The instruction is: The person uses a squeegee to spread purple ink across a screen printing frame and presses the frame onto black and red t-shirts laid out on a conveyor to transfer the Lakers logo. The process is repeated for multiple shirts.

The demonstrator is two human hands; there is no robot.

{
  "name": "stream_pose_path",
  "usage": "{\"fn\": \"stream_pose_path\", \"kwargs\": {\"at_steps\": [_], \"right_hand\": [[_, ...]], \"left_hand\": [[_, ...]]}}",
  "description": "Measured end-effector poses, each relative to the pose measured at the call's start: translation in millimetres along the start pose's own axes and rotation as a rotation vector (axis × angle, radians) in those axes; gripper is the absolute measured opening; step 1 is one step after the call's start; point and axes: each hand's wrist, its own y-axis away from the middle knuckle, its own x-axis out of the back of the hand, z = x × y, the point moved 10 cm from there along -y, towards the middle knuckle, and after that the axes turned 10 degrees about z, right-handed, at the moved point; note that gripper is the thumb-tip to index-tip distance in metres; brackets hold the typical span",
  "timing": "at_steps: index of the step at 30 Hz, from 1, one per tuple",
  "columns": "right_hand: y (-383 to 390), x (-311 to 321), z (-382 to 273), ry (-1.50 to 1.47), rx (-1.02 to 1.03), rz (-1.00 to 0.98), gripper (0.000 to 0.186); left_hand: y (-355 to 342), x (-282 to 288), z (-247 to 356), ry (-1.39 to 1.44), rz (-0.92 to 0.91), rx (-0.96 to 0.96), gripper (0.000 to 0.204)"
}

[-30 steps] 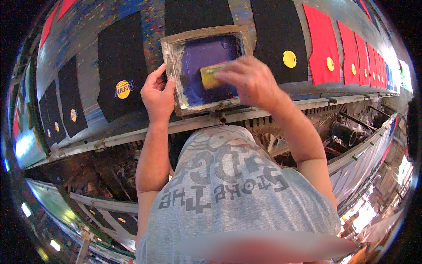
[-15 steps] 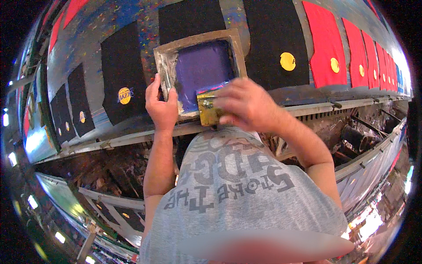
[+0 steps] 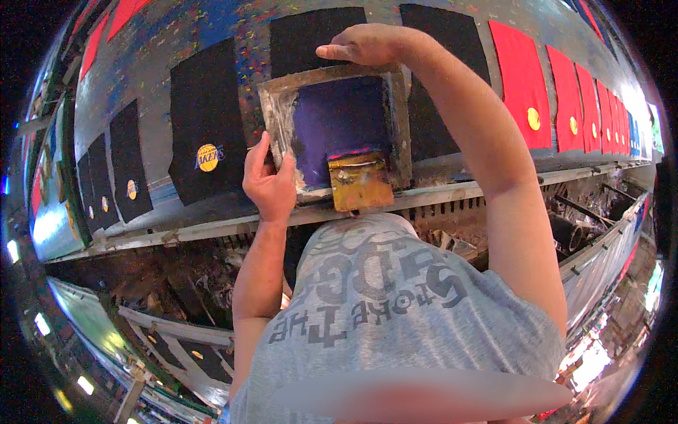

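A wooden-framed printing screen (image 3: 332,78) with a purple mesh lies over a black cloth panel (image 3: 318,35) on a long paint-spattered table (image 3: 148,63). My left hand (image 3: 268,185) grips the frame's near left corner. My right hand (image 3: 364,46) reaches over and holds the frame's far edge. A yellow-smeared squeegee (image 3: 360,182) rests inside the screen against its near edge, touched by neither hand.
Black cloth panels (image 3: 205,127) with round yellow prints lie in a row to the left. Red panels (image 3: 522,85) with yellow discs run off to the right. Metal rails and machine parts (image 3: 565,226) sit below the table's front edge.
My right hand has let go of the squeegee after pulling it toward me and has moved to the frame's far edge. The squeegee now rests at the near edge.
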Motion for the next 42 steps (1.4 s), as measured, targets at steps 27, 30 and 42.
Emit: {"fn": "stream_pose_path", "kwargs": {"at_steps": [27, 30, 42], "right_hand": [[170, 25, 79, 0.494, -0.154, 0.828, 0.076], [182, -10, 106, 0.513, -0.243, 0.762, 0.083], [212, -11, 131, 0.112, -0.131, 0.961, 0.073]], "left_hand": [[-69, 292, -26, 0.028, 0.492, 0.089, 0.064], [-60, 286, -20, 0.061, 0.498, 0.084, 0.064], [-14, 195, 58, -0.019, 0.453, -0.001, 0.065]]}}
